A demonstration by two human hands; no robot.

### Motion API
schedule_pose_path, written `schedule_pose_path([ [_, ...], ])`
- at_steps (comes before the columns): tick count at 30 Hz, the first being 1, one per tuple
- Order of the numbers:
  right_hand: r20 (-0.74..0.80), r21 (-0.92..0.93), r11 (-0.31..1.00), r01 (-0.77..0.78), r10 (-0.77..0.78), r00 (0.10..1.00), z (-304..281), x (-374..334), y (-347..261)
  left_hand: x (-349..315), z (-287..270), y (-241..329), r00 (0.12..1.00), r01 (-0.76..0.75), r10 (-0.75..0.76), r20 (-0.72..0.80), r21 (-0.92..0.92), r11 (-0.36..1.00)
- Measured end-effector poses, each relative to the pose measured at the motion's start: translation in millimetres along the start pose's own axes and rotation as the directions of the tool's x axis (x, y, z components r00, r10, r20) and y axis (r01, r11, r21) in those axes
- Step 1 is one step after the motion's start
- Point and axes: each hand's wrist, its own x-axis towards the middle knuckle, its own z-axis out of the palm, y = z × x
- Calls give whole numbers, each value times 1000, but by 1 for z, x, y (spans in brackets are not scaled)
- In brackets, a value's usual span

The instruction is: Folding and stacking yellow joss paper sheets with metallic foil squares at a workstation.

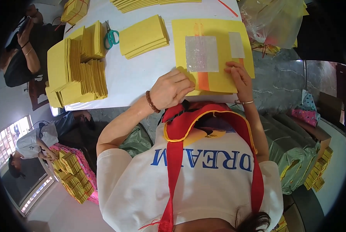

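A large yellow paper sheet lies on the white table in front of me. It carries a silver foil square, a smaller pale square and an orange strip. My left hand, with a bead bracelet on the wrist, is curled and pinches the sheet's near left edge. My right hand rests on the sheet's near right part with fingers spread, fingertips beside the orange strip.
Teal scissors lie beside a flat stack of yellow paper. Fanned piles of yellow paper fill the table's left end. A plastic bag sits at the far right. Two other people work at the left; green bags lie on the right.
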Motion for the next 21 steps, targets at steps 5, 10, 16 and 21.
schedule_pose_path([
  [5, -4, 36, 999, -30, 30, 1000, 0, 3, -5, 6, -2, -6, 991, 135, -136, 7, -202, 970],
  [10, -23, 36, 999, -28, 29, 999, 0, 4, -4, 8, 3, -12, 976, 217, -217, 33, -295, 930],
  [16, -30, 44, 999, -26, 27, 999, 0, 6, -1, 13, -3, -11, 917, 399, -367, 157, -413, 819],
  [21, -23, 47, 998, -40, 41, 999, 0, 6, -1, 13, -2, -17, 896, 443, -388, 216, -472, 762],
])
